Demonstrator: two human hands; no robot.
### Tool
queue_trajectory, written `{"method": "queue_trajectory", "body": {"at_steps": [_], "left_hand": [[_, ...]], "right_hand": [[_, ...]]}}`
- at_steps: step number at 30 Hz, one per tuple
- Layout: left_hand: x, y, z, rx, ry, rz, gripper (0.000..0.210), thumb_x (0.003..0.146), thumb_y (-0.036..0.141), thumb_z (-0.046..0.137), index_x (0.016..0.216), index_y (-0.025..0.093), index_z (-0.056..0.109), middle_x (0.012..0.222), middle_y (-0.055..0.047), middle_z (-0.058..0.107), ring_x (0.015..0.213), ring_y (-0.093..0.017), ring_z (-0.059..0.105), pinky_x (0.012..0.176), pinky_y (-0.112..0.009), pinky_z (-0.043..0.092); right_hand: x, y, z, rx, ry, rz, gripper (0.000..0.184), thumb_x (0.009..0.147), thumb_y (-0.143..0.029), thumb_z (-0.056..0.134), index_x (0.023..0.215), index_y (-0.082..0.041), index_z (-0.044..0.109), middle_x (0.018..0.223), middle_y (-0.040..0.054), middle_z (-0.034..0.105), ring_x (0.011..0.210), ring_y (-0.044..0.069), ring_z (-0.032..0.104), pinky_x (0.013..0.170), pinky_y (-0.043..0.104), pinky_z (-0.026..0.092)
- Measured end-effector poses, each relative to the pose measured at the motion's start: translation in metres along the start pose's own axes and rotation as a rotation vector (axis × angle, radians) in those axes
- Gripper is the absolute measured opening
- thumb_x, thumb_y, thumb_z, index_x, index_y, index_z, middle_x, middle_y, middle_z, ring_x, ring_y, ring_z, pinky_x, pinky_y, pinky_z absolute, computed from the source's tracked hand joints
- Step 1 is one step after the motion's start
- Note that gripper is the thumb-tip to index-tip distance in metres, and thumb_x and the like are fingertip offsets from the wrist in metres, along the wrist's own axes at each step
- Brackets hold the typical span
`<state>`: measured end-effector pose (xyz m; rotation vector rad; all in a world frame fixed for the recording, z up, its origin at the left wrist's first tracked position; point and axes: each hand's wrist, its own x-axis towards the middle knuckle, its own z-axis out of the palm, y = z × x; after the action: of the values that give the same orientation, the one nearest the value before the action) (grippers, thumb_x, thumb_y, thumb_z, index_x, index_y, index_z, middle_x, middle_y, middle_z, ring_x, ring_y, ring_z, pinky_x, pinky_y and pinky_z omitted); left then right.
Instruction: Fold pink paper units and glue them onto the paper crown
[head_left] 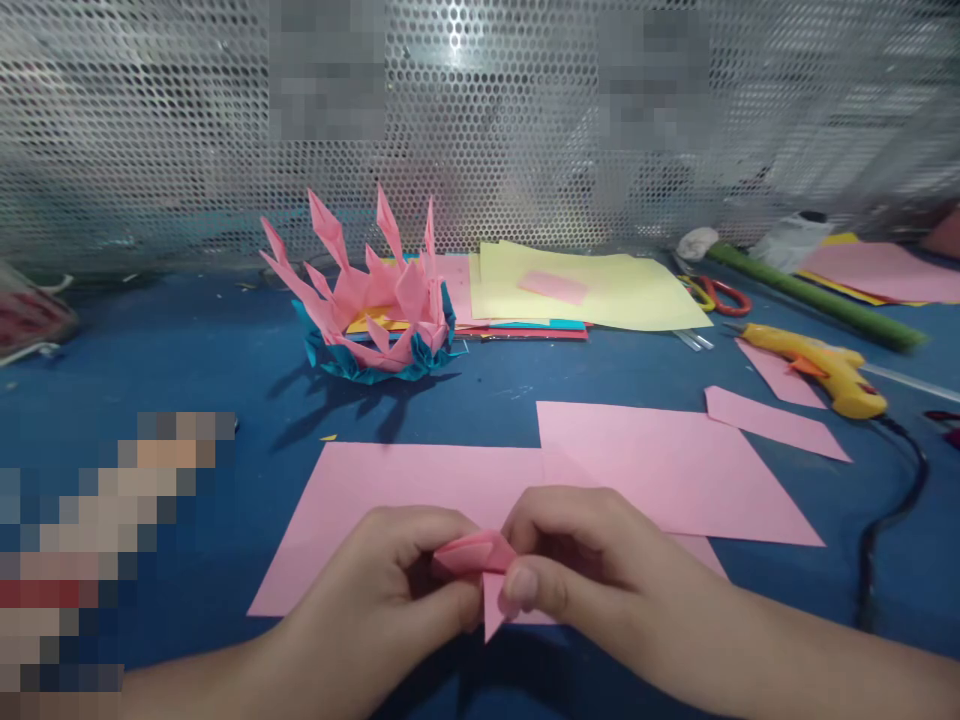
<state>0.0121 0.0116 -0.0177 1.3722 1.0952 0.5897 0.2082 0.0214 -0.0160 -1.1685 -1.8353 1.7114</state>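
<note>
Left grip (390, 570), right grip (600, 560) pinching folded paper (480, 552), partly blocking pink sheets (660, 470); glue gun (817, 362) rightward.

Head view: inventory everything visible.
Folded piece: 1, pink, lower centre
Paper model: 1, pink and blue, back left
Large sheets: at least 2, pink, foreground
Strips: 2, pink, right
Glue gun: 1, yellow, right
Paper stack: 1, multicoloured, back centre
Slip: 1, pink, on stack
Scissors: count unclear, red and yellow handles, back right
Rod: 1, green, back right
Paper pile: 1, pink/yellow, far right
Table: 1, blue, underneath
Mesh panel: 1, grey, behind
Others: too small or unclear
Left hand: 1, bare, holding piece
Right hand: 1, bare, holding piece
</note>
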Motion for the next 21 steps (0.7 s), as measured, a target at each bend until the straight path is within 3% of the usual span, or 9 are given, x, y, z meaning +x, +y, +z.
{"method": "queue_trajectory", "body": {"at_steps": [4, 8, 11, 15, 18, 21], "left_hand": [[0.0005, -0.0014, -0.0003, -0.014, -0.037, 0.01, 0.023, 0.081, 0.019, 0.065, 0.058, 0.018, 0.065, 0.055, 0.008, 0.051, 0.056, -0.009, 0.042, 0.055, -0.017, 0.038], [0.0012, -0.006, -0.0008, -0.112, -0.01, -0.021, 0.006, 0.08, 0.026, 0.072, 0.078, 0.021, 0.069, 0.071, 0.006, 0.063, 0.068, -0.011, 0.057, 0.062, -0.018, 0.046], [0.0, -0.0092, -0.0002, -0.134, 0.03, -0.01, 0.02, 0.079, 0.024, 0.074, 0.099, 0.024, 0.067, 0.083, 0.003, 0.07, 0.077, -0.015, 0.064, 0.068, -0.021, 0.051], [-0.0021, -0.0076, 0.0012, -0.11, 0.077, 0.01, 0.038, 0.077, 0.016, 0.073, 0.112, 0.026, 0.06, 0.07, 0.008, 0.063, 0.061, -0.01, 0.058, 0.058, -0.017, 0.048], [-0.0007, -0.0039, 0.0009, -0.118, 0.077, 0.045, 0.036, 0.076, 0.009, 0.07, 0.107, 0.026, 0.062, 0.067, 0.01, 0.057, 0.064, -0.01, 0.059, 0.059, -0.016, 0.048], [0.0011, -0.0027, -0.0002, -0.08, 0.049, 0.067, 0.014, 0.08, 0.01, 0.064, 0.086, 0.023, 0.065, 0.075, 0.006, 0.062, 0.075, -0.013, 0.062, 0.068, -0.018, 0.051]], "right_hand": [[0.0015, 0.002, -0.0015, -0.013, 0.013, -0.001, 0.036, 0.083, -0.05, 0.071, 0.074, -0.017, 0.059, 0.064, -0.004, 0.052, 0.06, 0.011, 0.042, 0.054, 0.023, 0.032], [0.0042, 0.0027, -0.0015, 0.054, 0.032, 0.022, 0.038, 0.081, -0.047, 0.073, 0.068, -0.017, 0.053, 0.061, -0.0058, 0.047, 0.057, 0.009, 0.038, 0.051, 0.021, 0.029], [0.0044, 0.0018, -0.0003, 0.098, 0.028, 0.029, 0.042, 0.081, -0.048, 0.073, 0.064, -0.018, 0.048, 0.058, -0.0075, 0.041, 0.055, 0.008, 0.034, 0.048, 0.02, 0.027], [0.0045, -0.0002, 0.0, 0.074, 0.067, 0.017, 0.047, 0.081, -0.049, 0.072, 0.059, -0.019, 0.045, 0.053, -0.0085, 0.036, 0.052, 0.008, 0.03, 0.046, 0.021, 0.024], [0.0049, -0.0008, -0.0005, 0.072, 0.092, 0.006, 0.044, 0.083, -0.048, 0.071, 0.06, -0.019, 0.047, 0.055, -0.0075, 0.041, 0.053, 0.008, 0.033, 0.048, 0.021, 0.026], [0.0048, -0.0009, -0.0004, 0.082, 0.098, 0.001, 0.044, 0.085, -0.047, 0.07, 0.06, -0.018, 0.048, 0.056, -0.007, 0.044, 0.053, 0.009, 0.035, 0.048, 0.021, 0.027]]}}
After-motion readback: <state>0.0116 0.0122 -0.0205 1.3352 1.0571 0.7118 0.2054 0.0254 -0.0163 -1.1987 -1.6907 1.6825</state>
